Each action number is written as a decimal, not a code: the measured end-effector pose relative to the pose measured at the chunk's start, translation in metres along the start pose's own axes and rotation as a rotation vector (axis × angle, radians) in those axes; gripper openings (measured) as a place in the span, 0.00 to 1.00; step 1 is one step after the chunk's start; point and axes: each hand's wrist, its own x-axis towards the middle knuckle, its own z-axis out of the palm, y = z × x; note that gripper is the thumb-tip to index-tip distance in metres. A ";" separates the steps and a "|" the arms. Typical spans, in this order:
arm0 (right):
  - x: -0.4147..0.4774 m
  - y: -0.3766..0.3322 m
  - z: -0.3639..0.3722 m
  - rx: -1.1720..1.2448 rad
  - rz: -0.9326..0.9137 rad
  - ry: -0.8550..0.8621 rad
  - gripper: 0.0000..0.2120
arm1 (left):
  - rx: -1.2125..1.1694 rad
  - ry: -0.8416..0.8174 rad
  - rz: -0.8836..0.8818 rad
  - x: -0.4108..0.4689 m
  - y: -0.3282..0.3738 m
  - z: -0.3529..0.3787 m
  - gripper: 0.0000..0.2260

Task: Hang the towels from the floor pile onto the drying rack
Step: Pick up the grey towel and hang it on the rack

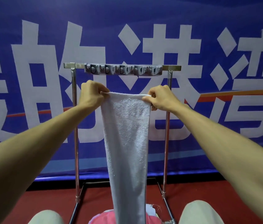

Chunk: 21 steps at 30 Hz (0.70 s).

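left arm [46, 135] reaches toward 1 o'clock | right arm [216, 136] toward 11 o'clock | left hand [93, 92] and right hand [161, 97] raised level, each pinches a top corner of towel [126, 135]

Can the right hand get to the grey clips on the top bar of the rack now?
Probably yes: the grey clips sit above the right hand with nothing between, but it pinches the white towel, as does the left hand.

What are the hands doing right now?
Left hand: pinching the towel's top left corner.
Right hand: pinching its top right corner.
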 end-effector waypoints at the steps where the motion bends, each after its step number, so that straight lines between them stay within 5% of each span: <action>1: 0.000 0.000 0.000 0.021 0.006 0.011 0.11 | -0.023 0.011 -0.023 0.000 0.001 0.000 0.10; 8: 0.009 -0.003 0.000 0.127 -0.002 0.210 0.08 | 0.093 -0.083 -0.097 0.005 0.001 -0.003 0.13; 16: 0.011 -0.012 0.000 0.325 0.119 0.237 0.11 | 0.208 -0.155 -0.110 0.009 0.000 -0.008 0.12; 21: 0.012 -0.012 -0.001 0.344 0.124 0.278 0.08 | -0.049 -0.191 -0.183 0.010 -0.002 -0.008 0.07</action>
